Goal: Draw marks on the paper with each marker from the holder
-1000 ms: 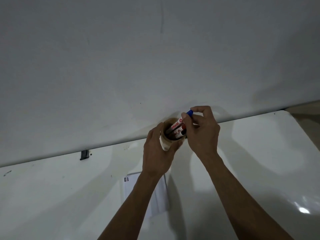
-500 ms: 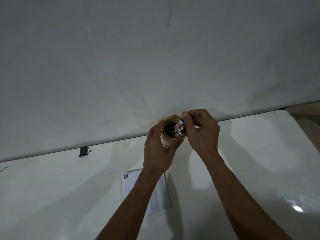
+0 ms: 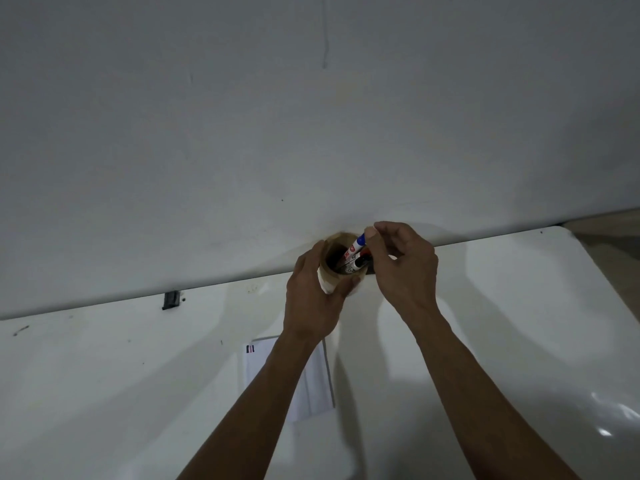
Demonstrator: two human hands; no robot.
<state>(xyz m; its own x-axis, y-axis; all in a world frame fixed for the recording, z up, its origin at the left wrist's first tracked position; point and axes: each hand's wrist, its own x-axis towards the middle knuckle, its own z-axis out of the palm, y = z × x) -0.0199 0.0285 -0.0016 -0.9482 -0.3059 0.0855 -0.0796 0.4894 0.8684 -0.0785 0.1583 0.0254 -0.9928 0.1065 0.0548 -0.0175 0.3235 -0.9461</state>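
touching blue-capped marker (image 3: 360, 241), right hand (image 3: 405, 268) fingertips (image 3: 370, 233).

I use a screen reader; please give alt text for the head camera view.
The left hand grips a brown holder while the right hand touches a blue-capped marker in it. Marked paper lies nearer on the white table.

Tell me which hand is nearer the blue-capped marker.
Right. The right hand has its fingertips at the blue-capped marker cap; the left hand wraps the holder below it.
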